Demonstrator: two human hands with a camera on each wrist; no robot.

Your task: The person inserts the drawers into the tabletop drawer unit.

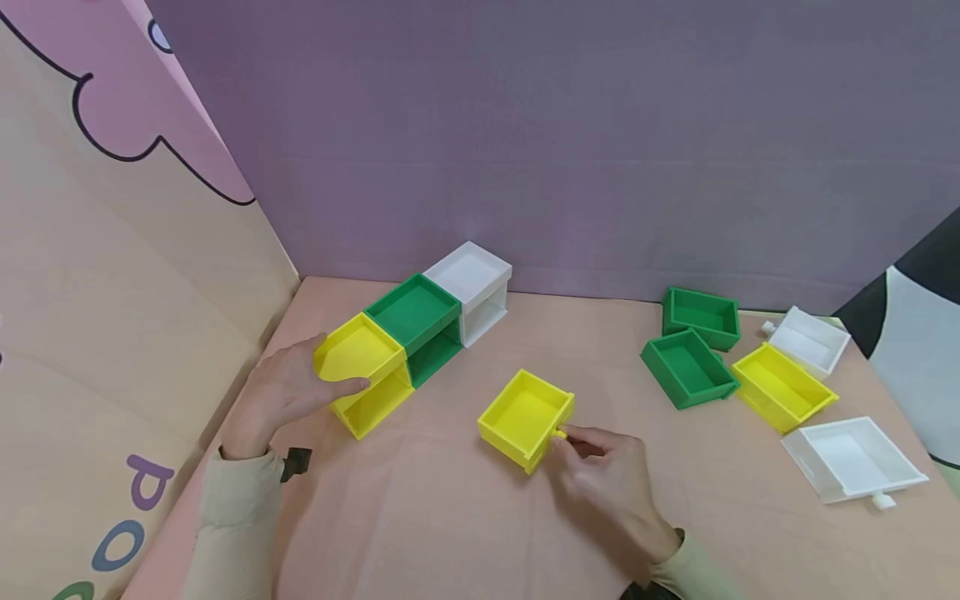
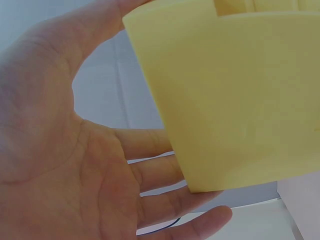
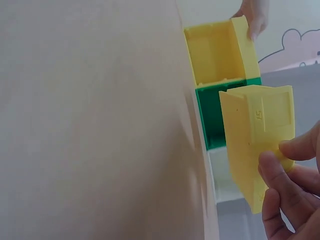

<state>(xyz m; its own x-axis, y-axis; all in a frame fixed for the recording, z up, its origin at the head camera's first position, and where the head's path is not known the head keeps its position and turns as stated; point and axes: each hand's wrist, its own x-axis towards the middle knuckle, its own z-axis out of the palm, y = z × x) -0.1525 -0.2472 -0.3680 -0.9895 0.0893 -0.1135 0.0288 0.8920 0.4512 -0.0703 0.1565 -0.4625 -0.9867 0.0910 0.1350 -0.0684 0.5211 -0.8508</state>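
Observation:
A yellow drawer case (image 1: 360, 350) stands at the near end of a row, its front open toward the right. My left hand (image 1: 288, 387) grips it, thumb along the front side and fingers round the far side, as the left wrist view also shows. A green case (image 1: 415, 312) and a white case (image 1: 468, 275) adjoin it in line, both with hollow fronts. Between thumb and fingers, my right hand (image 1: 611, 471) pinches the small knob of a yellow drawer (image 1: 525, 417). This drawer is held over the table, right of the yellow case, knob end toward me.
Off to the right lie two green drawers (image 1: 690, 367), another yellow drawer (image 1: 783, 387) and two white drawers (image 1: 855, 458). A grey-purple panel (image 1: 570, 150) rises behind the pink table cover (image 1: 420, 517). On the left stands a printed panel (image 1: 112, 292).

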